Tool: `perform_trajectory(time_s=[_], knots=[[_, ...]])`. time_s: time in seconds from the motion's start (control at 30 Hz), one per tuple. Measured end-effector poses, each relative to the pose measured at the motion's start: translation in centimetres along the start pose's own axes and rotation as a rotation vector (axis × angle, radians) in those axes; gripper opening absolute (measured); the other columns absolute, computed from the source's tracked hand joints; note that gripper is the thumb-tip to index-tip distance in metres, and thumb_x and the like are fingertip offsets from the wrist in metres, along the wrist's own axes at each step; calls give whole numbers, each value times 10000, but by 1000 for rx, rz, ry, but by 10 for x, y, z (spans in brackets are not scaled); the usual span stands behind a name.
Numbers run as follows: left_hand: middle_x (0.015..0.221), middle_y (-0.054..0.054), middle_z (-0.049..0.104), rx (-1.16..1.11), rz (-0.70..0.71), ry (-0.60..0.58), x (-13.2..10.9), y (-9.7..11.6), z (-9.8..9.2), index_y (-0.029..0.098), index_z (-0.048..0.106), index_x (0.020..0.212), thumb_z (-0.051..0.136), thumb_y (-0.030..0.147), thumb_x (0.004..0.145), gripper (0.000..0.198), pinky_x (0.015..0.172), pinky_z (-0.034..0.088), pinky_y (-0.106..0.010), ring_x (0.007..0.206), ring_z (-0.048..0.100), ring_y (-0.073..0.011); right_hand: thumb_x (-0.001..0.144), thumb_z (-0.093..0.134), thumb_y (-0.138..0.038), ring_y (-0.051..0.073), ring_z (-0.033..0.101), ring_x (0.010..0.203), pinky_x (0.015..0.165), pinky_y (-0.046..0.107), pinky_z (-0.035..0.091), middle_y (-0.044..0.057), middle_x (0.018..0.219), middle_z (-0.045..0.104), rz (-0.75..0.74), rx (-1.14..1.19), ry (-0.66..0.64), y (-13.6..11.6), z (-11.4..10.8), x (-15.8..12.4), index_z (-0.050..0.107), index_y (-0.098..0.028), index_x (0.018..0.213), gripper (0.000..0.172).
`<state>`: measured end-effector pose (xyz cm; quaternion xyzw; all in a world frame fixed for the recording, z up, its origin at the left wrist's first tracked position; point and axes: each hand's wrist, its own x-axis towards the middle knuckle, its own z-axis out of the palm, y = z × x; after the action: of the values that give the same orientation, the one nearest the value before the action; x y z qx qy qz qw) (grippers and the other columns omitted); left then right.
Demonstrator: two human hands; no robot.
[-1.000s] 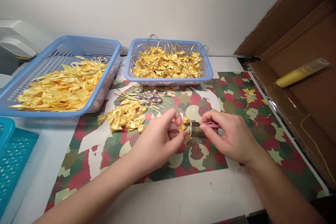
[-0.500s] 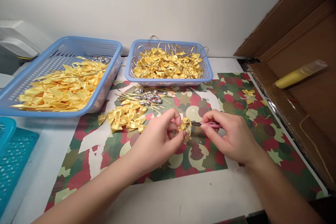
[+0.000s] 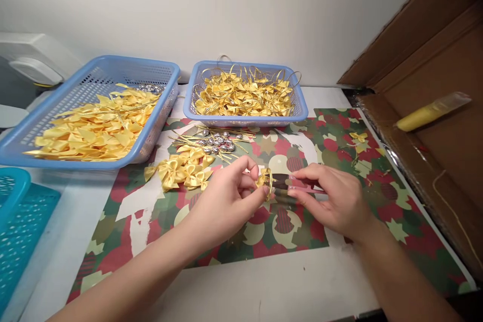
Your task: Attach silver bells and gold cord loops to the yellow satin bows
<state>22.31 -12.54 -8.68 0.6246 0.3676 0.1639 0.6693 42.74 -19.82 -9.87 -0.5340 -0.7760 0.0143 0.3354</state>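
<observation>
My left hand (image 3: 243, 188) pinches a yellow ribbon bow (image 3: 261, 177) with a loop of gold cord (image 3: 269, 183) around it. In my right hand (image 3: 328, 196) is a pair of thread snips (image 3: 302, 185) with pink handles and dark blades. The blades point left and are spread apart, their tips by the bow and loop; whether they touch the cord I cannot tell. Left of my left hand lies a pile of yellow bows (image 3: 183, 168). Just behind that pile are silver bells (image 3: 219, 141) among gold cord pieces (image 3: 181, 140).
A blue basket (image 3: 130, 158) of yellow bows stands at the left. Another blue basket (image 3: 245, 122) at the back holds bows with cord loops. A teal basket (image 3: 22, 241) sits at the left edge. Cardboard (image 3: 415, 60) rises on the right, near a yellow tube (image 3: 426, 113).
The blades of the thread snips have spread apart as my right hand's grip loosened. My left hand keeps the bow in nearly the same place. The view has shifted slightly.
</observation>
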Motion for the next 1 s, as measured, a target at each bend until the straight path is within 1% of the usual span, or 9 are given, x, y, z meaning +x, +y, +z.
perform_trajectory(time_s=[0.17,0.37,0.47,0.8,1.0], knots=[[567,104,372,62,64,35,-2,0,2,234,375,825,506,208,896,151,452,260,-176,483,331,-67,887,640,-223,149,667,632,556,246,514,21,768,700,-6,6,44,0,1,-1,561,-204,993,133],[571,102,417,146,121,83,-4,3,4,233,385,809,507,149,861,157,473,324,-184,494,404,-74,892,635,-230,150,661,622,544,249,515,15,727,693,-36,1,70,0,1,-1,564,-202,1003,135],[579,101,418,152,123,99,-5,3,4,234,380,803,508,149,857,163,467,322,-185,490,410,-74,886,644,-227,150,660,624,546,248,514,19,728,693,-33,-3,77,1,1,-3,565,-199,1000,142],[609,94,437,167,142,99,-6,0,5,235,379,795,526,151,850,178,496,375,-189,507,463,-72,886,648,-213,149,654,606,528,246,506,16,699,693,-57,-13,110,0,3,-2,565,-198,1003,143],[600,99,419,175,149,104,-7,0,4,237,382,796,527,149,849,178,481,364,-190,494,438,-71,887,645,-193,145,655,609,544,247,522,22,709,705,-88,3,117,0,3,-1,577,-201,981,115]])
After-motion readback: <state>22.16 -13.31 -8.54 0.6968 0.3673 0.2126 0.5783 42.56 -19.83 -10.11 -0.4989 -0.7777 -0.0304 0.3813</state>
